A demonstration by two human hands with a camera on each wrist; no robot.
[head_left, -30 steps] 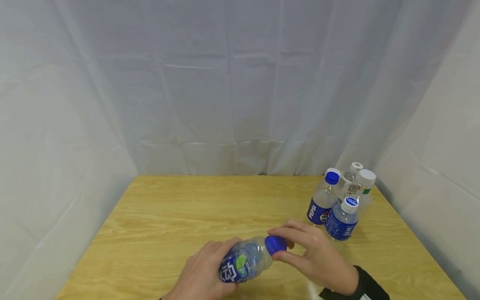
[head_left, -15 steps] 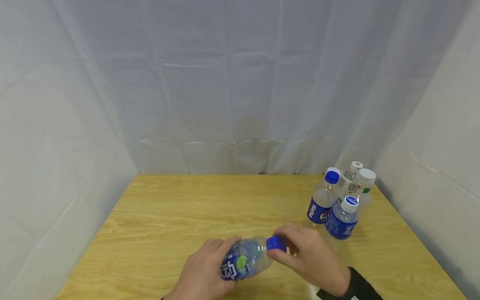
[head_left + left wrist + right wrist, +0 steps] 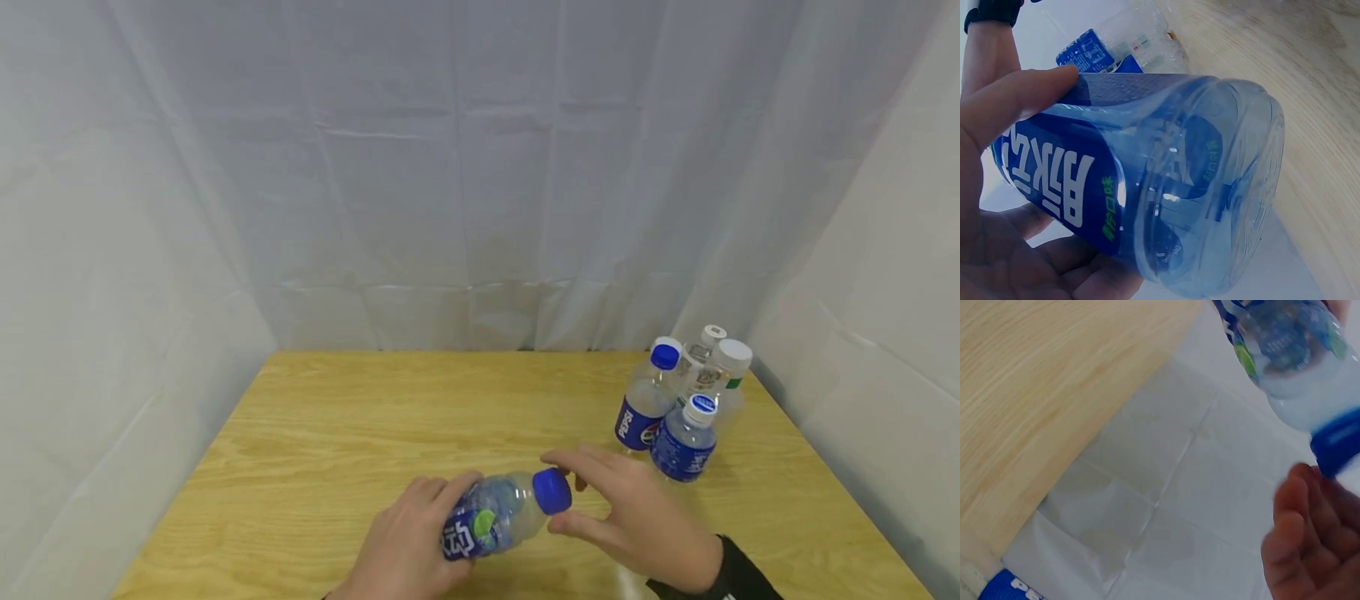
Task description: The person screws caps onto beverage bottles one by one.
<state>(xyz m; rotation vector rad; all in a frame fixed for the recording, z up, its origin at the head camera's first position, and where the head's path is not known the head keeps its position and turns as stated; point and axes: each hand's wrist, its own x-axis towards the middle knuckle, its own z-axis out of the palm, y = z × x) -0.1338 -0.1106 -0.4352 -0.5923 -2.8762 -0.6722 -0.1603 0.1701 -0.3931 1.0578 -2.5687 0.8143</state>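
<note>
My left hand [image 3: 416, 533] grips a clear plastic bottle [image 3: 504, 510] round its blue label. The bottle lies tilted, its blue cap [image 3: 552, 491] toward the right. In the left wrist view the ribbed base of the bottle [image 3: 1222, 181] faces away from the palm, thumb on top and fingers beneath. My right hand [image 3: 630, 512] is at the cap, thumb and forefinger parted on either side of it. Fingertips of the right hand [image 3: 1313, 531] show right beside the cap in the right wrist view.
At the right of the wooden table [image 3: 360, 417] stands a cluster of several capped bottles. In it are a Pepsi bottle [image 3: 643, 408] and a short blue-labelled bottle [image 3: 682, 446]. White sheeting [image 3: 465, 183] hangs behind and at both sides.
The right hand's thumb and fingers, on the cap half a second ago, have spread off it. The bottle and the left hand have barely moved.
</note>
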